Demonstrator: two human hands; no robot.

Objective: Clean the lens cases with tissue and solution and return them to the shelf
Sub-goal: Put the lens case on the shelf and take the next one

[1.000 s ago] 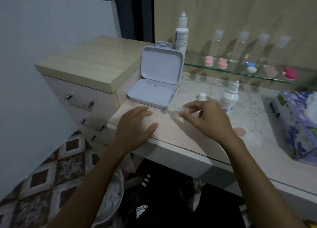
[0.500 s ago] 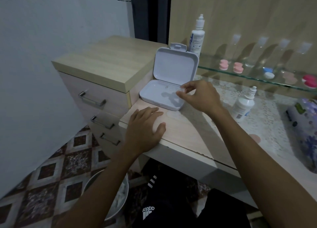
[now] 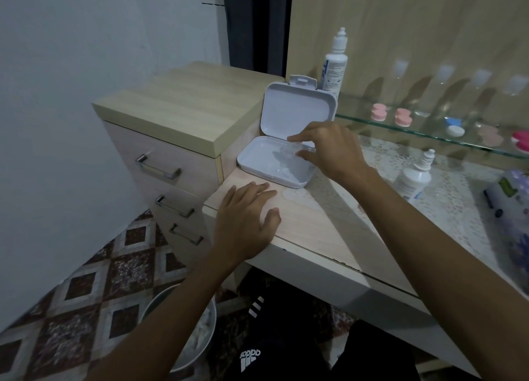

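A: What is the right hand [image 3: 332,151] doing over the white box [image 3: 274,163]?

B: Its grip is a pinch: thumb and forefinger close on a small clear lens case [image 3: 289,153], held just above the open tray of the box. The piece is see-through and blurs against the white plastic, so I cannot tell its exact outline.

A: And the left hand [image 3: 246,223]?

B: Flat on the desk [image 3: 329,226], fingers straight and spread a little, holding nothing. It rests near the front edge, just this side of the box.

A: How would that clear case handle?

B: I would judge it very light, stiff and smooth, so it may slip if wet. A fingertip pinch at its rim looks right; squeezing hard gains nothing on so thin a shell.

A: And the box itself?

B: Hard moulded plastic with rounded corners, the lid standing upright on its far hinge with a small tab on top. It sits at the left end of the desk against the wooden drawer unit [image 3: 183,114].

A: Where are the other cases?

B: On the glass shelf [image 3: 429,134] at the far right: pink round ones [image 3: 379,112], a blue-and-white one [image 3: 455,127], and a red one at the edge. A small solution bottle [image 3: 415,177] stands on the lacy desk cover, a taller bottle [image 3: 335,65] behind the box, and a soft tissue pack [image 3: 512,203] lies at the right.
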